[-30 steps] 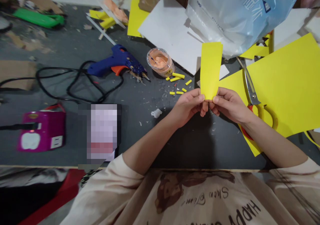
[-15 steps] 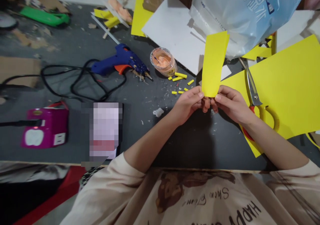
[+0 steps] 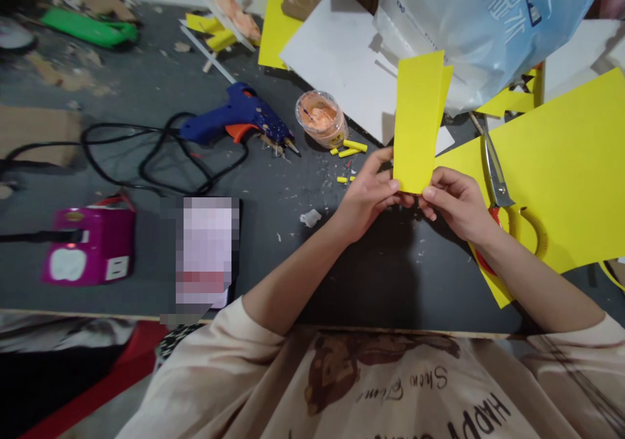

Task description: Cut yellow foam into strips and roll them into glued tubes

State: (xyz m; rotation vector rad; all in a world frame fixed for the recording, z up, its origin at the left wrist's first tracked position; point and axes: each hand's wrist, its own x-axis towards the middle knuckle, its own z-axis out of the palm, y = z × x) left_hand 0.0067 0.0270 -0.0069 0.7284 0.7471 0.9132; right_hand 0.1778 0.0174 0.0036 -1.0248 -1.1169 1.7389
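A yellow paper strip [image 3: 418, 123], folded lengthways into two layers that part at the top, stands upright between my hands. My left hand [image 3: 371, 195] pinches its lower left corner with the thumb in front and the fingers behind. At the lower right corner, my right hand [image 3: 456, 201] grips it the same way, thumb on the near face. Scissors [image 3: 498, 172] with red and yellow handles lie beside my right forearm, on a large yellow sheet [image 3: 561, 178]. Small yellow rolled pieces [image 3: 354, 147] lie beyond my left hand, partly hidden by it.
A blue glue gun [image 3: 239, 116] with a looping black cord lies left of an open jar [image 3: 322, 118] of peach-coloured paste. A phone [image 3: 208, 250] and a magenta box [image 3: 90, 243] sit at the near left. At the back are a plastic bag [image 3: 488, 28] and a green cutter [image 3: 88, 27].
The strip's two layers have spread further apart at the top. My left fingers have lifted and spread behind the strip, while both hands stay at its bottom edge.
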